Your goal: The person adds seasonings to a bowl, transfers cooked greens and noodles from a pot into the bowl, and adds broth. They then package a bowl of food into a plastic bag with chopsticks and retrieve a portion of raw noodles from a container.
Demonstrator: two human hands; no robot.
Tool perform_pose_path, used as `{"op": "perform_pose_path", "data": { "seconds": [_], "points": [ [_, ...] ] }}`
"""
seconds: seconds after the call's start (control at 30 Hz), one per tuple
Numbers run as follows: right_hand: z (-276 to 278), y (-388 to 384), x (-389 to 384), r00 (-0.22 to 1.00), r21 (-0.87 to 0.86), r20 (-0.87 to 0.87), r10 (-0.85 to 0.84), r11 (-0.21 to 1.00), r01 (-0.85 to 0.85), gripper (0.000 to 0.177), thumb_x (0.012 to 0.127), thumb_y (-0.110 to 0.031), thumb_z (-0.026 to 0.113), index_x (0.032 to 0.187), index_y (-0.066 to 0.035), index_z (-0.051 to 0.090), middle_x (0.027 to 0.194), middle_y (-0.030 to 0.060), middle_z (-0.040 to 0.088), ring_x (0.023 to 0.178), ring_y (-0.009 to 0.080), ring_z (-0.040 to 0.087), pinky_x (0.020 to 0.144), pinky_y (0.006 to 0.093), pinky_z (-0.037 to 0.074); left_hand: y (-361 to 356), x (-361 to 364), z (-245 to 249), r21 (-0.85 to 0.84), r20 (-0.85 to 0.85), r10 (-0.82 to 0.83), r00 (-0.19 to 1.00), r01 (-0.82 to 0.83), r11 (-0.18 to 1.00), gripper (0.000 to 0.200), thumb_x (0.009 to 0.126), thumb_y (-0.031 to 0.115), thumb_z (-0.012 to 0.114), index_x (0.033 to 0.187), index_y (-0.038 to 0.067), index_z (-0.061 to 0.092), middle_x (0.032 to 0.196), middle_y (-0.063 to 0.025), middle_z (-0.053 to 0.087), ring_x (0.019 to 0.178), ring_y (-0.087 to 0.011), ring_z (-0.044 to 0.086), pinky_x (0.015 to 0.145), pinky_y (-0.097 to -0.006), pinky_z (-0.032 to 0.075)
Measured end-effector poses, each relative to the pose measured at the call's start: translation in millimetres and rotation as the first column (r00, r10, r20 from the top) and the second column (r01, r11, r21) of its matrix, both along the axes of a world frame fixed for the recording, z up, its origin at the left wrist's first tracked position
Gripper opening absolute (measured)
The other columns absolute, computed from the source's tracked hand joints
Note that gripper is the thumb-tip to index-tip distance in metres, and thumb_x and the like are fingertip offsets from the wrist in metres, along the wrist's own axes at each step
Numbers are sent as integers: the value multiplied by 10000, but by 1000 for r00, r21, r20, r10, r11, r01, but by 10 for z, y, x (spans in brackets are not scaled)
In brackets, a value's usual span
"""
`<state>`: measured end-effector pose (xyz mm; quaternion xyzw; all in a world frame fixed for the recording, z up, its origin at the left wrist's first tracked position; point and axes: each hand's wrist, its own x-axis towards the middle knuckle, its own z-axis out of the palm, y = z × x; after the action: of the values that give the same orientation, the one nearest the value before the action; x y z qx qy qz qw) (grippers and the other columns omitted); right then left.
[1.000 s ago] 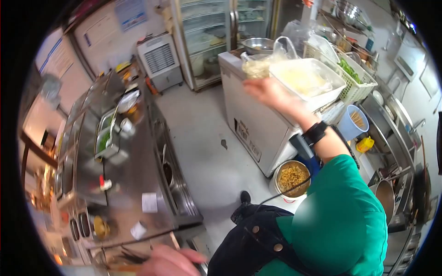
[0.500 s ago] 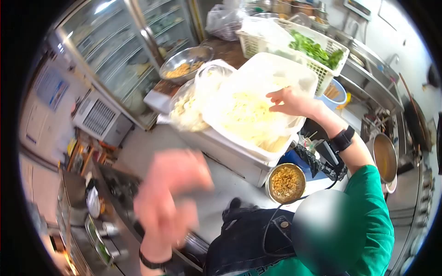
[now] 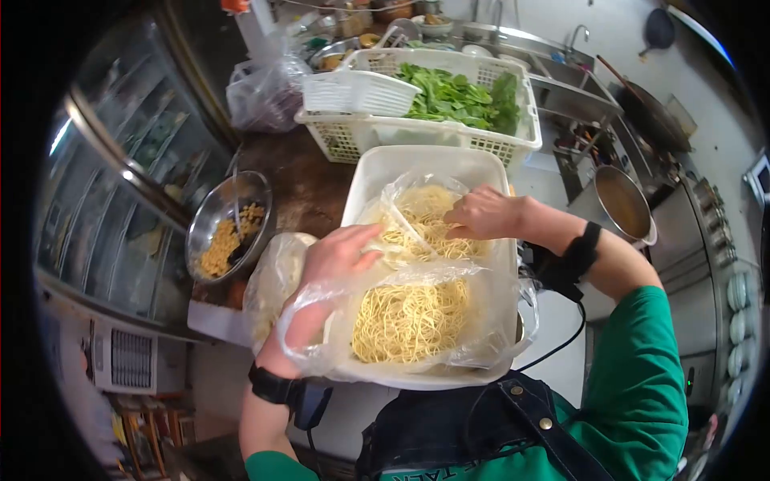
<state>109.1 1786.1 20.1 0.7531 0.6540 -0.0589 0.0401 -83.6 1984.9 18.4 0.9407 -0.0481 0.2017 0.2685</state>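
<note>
A white tub (image 3: 469, 164) holds yellow noodles in clear plastic bags. The nearer noodles (image 3: 409, 321) lie in an opened bag whose handle loops round my left forearm. My left hand (image 3: 341, 255) is at the left side of the farther bag (image 3: 399, 210), fingers bent near its plastic; whether they pinch it is unclear. At the farther noodles (image 3: 437, 240), my right hand (image 3: 485, 212) has its fingers pressed together, with the fingertips partly hidden among strands and plastic.
White baskets (image 3: 337, 136) with green leaves (image 3: 461, 100) stand behind the tub. To the left are a metal bowl (image 3: 228, 228) of brown food and another plastic bag (image 3: 277, 276). A pot (image 3: 622, 204) stands at the right, with sinks behind.
My left hand has moved from low on the left to the bags in the tub. My right hand has come to the farther noodles. The view has turned, and the tub now appears closer and straighter.
</note>
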Motion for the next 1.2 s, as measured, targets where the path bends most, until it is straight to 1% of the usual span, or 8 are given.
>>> {"op": "perform_pose_path", "data": {
  "seconds": [0.27, 0.33, 0.43, 0.57, 0.63, 0.73, 0.83, 1.2],
  "points": [
    [-206, -306, 36, 987, 295, 148, 57, 950, -99, 435, 688, -319, 661, 994, -34, 541, 717, 104, 568, 621, 259, 569, 564, 350, 444, -94, 487, 52, 319, -440, -240, 865, 400, 859, 185, 721, 163, 617, 882, 72, 613, 797, -86, 599, 784, -264, 571, 713, -353, 449],
    [-258, -179, -83, 998, 27, 33, -46, 999, 45, 275, 706, -251, 634, 850, -31, 557, 626, 91, 556, 572, 260, 565, 525, 351, 447, 13, 454, 24, 125, -286, -231, 930, 276, 953, 144, 725, 132, 606, 855, 73, 616, 781, -109, 592, 766, -260, 569, 684, -332, 451],
    [-53, -57, -67, 981, 248, -8, -196, 950, 192, 151, 717, -188, 596, 692, -49, 542, 556, 78, 543, 531, 252, 563, 482, 356, 444, 179, 492, 60, -345, -66, -159, 985, 127, 930, 113, 810, 144, 538, 807, 49, 600, 728, -71, 581, 706, -193, 569, 668, -289, 444],
    [360, 112, -100, 971, 469, 25, -237, 860, 198, 83, 723, -127, 577, 779, -69, 594, 703, 73, 595, 591, 225, 584, 486, 344, 456, 248, 444, 388, -962, 76, -75, 994, 93, 256, 221, 892, 210, 454, 842, 21, 557, 662, 0, 508, 674, -105, 503, 702, -242, 411],
    [292, 261, -246, 977, 533, 182, -111, 846, -4, 150, 721, -78, 567, 864, -71, 614, 842, 83, 609, 685, 220, 595, 553, 333, 473, 252, 457, 457, -965, 77, -115, 990, 103, 242, 212, 892, 203, 454, 850, 18, 549, 645, 2, 486, 660, -95, 481, 699, -233, 400],
    [228, 504, -399, 955, 181, -296, 14, 983, 42, 199, 741, -180, 556, 874, -35, 579, 796, 117, 579, 762, 255, 576, 630, 350, 468, 99, 443, 682, -971, 115, -196, 974, 152, 183, 205, 895, 201, 445, 857, 23, 540, 593, 15, 436, 586, -69, 428, 604, -208, 362],
    [-89, 668, 34, 913, -146, -150, -380, 921, 360, 397, 708, -350, 625, 954, -43, 578, 897, 138, 601, 869, 255, 577, 713, 359, 464, -71, 353, 783, -956, 45, -264, 964, 117, 267, 246, 903, 231, 425, 876, 20, 549, 528, 26, 407, 498, -38, 375, 488, -178, 278],
    [-60, 415, 100, 741, -220, -265, -617, 787, 577, 476, 651, -358, 642, 1042, -97, 564, 911, 139, 610, 846, 257, 595, 738, 342, 460, -11, 240, 788, -947, 32, -268, 963, 115, 300, 266, 905, 235, 418, 851, 16, 559, 553, 6, 468, 505, -40, 415, 485, -170, 296]
  ]
}}
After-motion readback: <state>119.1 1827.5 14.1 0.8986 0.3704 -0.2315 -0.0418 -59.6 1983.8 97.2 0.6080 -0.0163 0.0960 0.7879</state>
